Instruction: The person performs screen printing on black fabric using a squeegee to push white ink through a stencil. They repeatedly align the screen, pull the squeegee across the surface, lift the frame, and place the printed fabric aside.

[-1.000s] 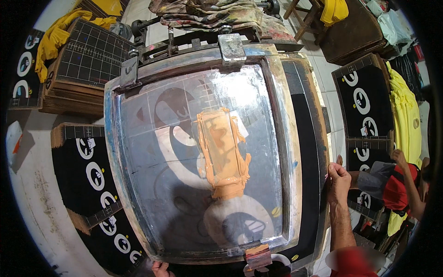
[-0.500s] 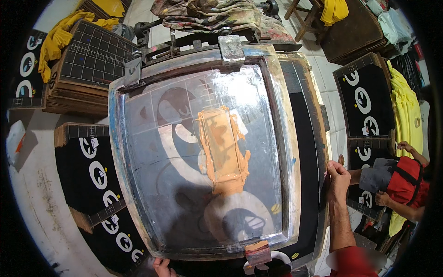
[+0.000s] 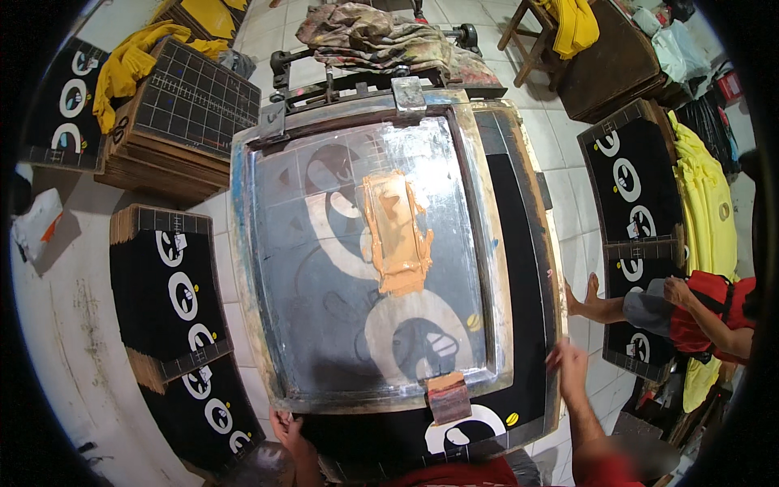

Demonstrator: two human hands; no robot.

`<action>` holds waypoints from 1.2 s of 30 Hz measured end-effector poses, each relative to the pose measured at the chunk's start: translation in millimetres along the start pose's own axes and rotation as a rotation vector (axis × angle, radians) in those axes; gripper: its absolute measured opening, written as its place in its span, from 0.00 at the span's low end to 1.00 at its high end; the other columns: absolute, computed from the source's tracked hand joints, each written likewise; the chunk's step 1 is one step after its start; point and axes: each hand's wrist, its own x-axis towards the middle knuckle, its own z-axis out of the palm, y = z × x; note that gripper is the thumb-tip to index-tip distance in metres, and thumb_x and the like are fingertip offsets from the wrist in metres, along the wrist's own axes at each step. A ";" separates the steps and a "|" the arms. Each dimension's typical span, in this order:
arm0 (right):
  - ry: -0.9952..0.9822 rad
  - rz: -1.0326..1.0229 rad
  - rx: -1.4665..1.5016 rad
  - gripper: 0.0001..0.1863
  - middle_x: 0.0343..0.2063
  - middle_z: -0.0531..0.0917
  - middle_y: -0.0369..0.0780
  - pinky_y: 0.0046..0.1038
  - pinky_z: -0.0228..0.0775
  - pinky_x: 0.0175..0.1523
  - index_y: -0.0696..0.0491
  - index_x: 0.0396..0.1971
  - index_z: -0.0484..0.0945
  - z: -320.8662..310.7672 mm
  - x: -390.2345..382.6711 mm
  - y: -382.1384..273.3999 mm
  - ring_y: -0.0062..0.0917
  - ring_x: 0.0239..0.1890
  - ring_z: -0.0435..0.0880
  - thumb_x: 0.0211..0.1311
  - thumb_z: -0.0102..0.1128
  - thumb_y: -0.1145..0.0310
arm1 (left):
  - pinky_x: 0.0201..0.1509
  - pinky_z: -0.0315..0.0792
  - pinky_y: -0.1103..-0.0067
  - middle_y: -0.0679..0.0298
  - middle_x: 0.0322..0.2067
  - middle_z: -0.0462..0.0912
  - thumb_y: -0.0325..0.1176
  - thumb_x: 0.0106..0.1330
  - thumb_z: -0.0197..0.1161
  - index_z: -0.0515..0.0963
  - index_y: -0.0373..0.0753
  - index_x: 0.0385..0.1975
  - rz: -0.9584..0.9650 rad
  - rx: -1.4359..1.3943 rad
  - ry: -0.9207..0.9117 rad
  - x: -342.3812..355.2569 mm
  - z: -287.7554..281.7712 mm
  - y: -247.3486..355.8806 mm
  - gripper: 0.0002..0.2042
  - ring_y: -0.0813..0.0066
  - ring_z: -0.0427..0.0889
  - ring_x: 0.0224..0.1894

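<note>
A large metal-framed printing screen lies hinged over a board covered in black cloth. A smear of orange ink sits mid-screen, over a white circular design. An ink-stained wooden squeegee block rests on the frame's near edge. My left hand grips the frame's near left corner from below. My right hand, blurred, lies with fingers spread on the board's right edge. Below the frame, the black cloth shows a white print.
Stacks of black printed boards stand at the left and right. A person in red sits at the right with a bare foot near the board. Yellow garments lie right; a gridded board stack is far left.
The screen's near edge has come up and away from me, uncovering the printed black cloth below it. My right hand slid down the board's right edge toward me.
</note>
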 end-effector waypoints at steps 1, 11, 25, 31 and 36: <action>-0.180 0.213 0.006 0.25 0.26 0.88 0.40 0.24 0.79 0.32 0.61 0.35 0.85 1.9 -22.0 7.7 0.23 0.25 0.86 0.79 0.54 0.52 | 0.55 0.67 0.79 0.58 0.51 0.79 0.23 0.67 0.62 0.71 0.30 0.66 -0.019 -0.055 0.042 -0.5 4.4 1.3 0.25 0.75 0.76 0.50; -0.496 0.471 0.655 0.17 0.49 0.85 0.48 0.43 0.85 0.56 0.60 0.54 0.78 150.4 -115.7 51.4 0.38 0.53 0.87 0.76 0.60 0.63 | 0.53 0.70 0.81 0.64 0.45 0.82 0.30 0.77 0.59 0.74 0.27 0.60 -0.037 -0.122 -0.032 14.0 28.9 18.0 0.17 0.80 0.77 0.45; 0.181 -0.964 -0.055 0.18 0.48 0.85 0.50 0.33 0.76 0.58 0.60 0.54 0.76 128.2 -147.3 -34.9 0.35 0.52 0.86 0.64 0.62 0.81 | 0.61 0.73 0.79 0.55 0.55 0.83 0.22 0.69 0.65 0.75 0.25 0.62 0.005 -0.201 0.113 0.8 37.2 112.9 0.22 0.73 0.81 0.53; 0.601 -1.608 -0.257 0.17 0.46 0.86 0.47 0.31 0.76 0.56 0.63 0.54 0.76 88.6 -170.9 -211.5 0.30 0.47 0.86 0.66 0.63 0.80 | 0.74 0.60 0.67 0.51 0.66 0.75 0.43 0.79 0.41 0.67 0.27 0.70 0.480 -0.660 -0.181 -15.4 23.6 270.6 0.29 0.63 0.71 0.68; 0.895 -1.830 -0.480 0.15 0.45 0.86 0.42 0.25 0.78 0.50 0.61 0.55 0.79 60.9 -193.1 -377.3 0.24 0.44 0.86 0.73 0.62 0.72 | 0.71 0.67 0.65 0.51 0.57 0.82 0.40 0.80 0.48 0.74 0.31 0.64 0.886 -0.112 -0.135 36.6 99.1 266.0 0.22 0.60 0.77 0.64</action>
